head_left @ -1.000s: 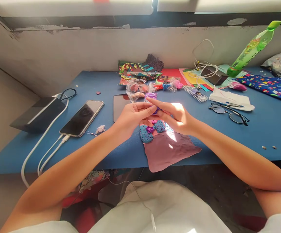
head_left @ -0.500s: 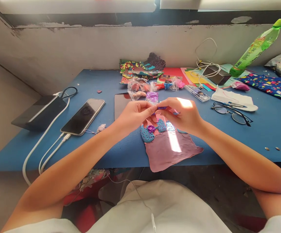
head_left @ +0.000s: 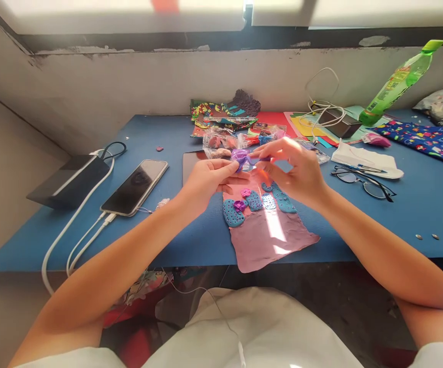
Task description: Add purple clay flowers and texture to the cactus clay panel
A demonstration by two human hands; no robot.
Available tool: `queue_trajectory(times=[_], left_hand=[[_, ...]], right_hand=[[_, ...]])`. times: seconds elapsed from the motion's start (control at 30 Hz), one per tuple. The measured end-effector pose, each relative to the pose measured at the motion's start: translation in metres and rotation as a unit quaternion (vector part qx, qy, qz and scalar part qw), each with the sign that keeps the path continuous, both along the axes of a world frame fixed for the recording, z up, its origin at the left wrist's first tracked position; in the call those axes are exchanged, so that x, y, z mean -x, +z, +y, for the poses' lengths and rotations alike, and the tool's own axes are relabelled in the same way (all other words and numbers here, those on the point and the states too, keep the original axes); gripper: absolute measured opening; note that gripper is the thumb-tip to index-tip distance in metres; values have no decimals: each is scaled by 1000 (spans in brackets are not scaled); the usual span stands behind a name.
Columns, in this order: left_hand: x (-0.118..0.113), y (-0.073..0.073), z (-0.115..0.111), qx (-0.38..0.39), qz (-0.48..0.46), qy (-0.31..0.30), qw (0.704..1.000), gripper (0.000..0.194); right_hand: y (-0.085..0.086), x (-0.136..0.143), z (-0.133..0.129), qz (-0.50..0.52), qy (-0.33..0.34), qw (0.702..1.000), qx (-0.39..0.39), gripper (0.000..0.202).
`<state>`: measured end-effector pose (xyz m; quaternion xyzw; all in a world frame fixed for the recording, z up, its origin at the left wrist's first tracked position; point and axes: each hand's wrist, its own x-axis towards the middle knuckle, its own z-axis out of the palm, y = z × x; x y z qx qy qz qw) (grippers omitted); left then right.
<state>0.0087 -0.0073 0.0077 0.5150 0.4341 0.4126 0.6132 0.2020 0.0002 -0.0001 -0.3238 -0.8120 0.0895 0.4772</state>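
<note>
Purple piece midway between left hand and right hand, both pinching it, near pink-mauve sheet's far edge.

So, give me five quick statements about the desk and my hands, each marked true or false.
1. The left hand and right hand grip purple material. True.
2. White cables run from the near end of the phone. True.
3. The glasses lie left of the phone. False: the glasses lie right of it.
4. The green bottle has no cap. False: a green cap tops the bottle.
5. Dotted blue pieces lie on the flat sheet. True.
</note>
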Motion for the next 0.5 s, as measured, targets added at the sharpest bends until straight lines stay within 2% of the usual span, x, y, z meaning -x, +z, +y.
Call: queue_trajectory(times=[0.13, 0.3, 0.4, 0.5], left_hand=[[-3, -2, -3, 25, -38, -23, 999, 16], [-3, -2, -5, 9, -29, -78, 996, 20], [-2, 0, -5, -25, 15, -132, 991, 26], [-1, 2, -4, -59, 63, -126, 988, 26]], right_hand=[[-7, 12, -8, -48, 62, 996, -31, 5], [-15, 10, -5, -20, 83, 996, 19, 38], [-15, 5, -3, -82, 65, 993, -45, 26], [-14, 2, -3, -126, 45, 983, -123, 17]])
